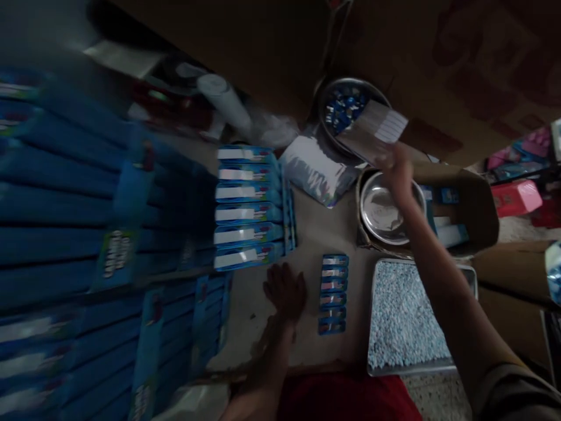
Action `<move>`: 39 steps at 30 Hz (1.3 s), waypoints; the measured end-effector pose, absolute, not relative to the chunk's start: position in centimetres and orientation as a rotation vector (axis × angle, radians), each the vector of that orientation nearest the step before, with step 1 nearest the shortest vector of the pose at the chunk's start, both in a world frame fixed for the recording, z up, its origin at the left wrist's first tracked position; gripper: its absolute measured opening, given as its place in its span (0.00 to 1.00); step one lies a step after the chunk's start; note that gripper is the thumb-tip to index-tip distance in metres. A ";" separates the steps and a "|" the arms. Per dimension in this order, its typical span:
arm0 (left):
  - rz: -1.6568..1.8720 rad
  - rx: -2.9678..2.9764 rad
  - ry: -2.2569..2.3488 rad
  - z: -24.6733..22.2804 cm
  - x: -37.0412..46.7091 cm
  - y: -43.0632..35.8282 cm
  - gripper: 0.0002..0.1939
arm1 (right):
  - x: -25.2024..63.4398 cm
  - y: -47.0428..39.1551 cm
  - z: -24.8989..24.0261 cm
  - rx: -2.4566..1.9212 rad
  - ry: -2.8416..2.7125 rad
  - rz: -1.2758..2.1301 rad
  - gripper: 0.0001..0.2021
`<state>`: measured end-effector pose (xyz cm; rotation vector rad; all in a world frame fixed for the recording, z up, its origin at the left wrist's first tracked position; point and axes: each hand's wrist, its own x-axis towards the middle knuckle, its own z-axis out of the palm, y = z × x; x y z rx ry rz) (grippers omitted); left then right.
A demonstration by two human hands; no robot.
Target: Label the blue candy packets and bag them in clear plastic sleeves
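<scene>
My left hand point(284, 289) lies on the worktop point(307, 234) with its fingers spread, just below a stack of blue boxes point(248, 210). Stretched forward on the right, my right hand point(397, 169) grips a clear plastic piece with a white striped end point(372, 130). That piece overlaps a metal bowl of small blue wrapped items point(344, 108). Below my right hand is a shiny metal bowl point(381, 207), which sits in a cardboard box. Several small blue packs point(333, 295) form a column between my two arms.
Tall piles of blue boxes point(65, 222) fill the left side. A tray of pale blue and white pellets point(407, 316) lies at lower right, partly under my right forearm. A silvery bag point(322, 166) and a white roll point(223, 99) are toward the back.
</scene>
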<state>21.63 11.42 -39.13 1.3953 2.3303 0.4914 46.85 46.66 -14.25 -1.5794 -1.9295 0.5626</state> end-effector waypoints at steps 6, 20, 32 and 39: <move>0.506 1.451 2.311 -38.0 22.2 11.4 0.38 | 42.0 24.2 -12.8 -1.490 -2.040 0.873 0.13; 0.538 1.395 2.086 -36.4 15.5 12.0 0.21 | 48.0 -7.5 -14.1 -2.234 -1.735 1.625 0.42; 0.521 1.058 1.945 -31.5 13.4 -6.0 0.18 | 47.9 -5.8 -20.7 -2.100 -1.902 1.759 0.23; 0.528 0.826 1.908 -30.5 20.6 -14.0 0.10 | 54.7 -5.8 -23.7 -2.177 -1.785 1.678 0.24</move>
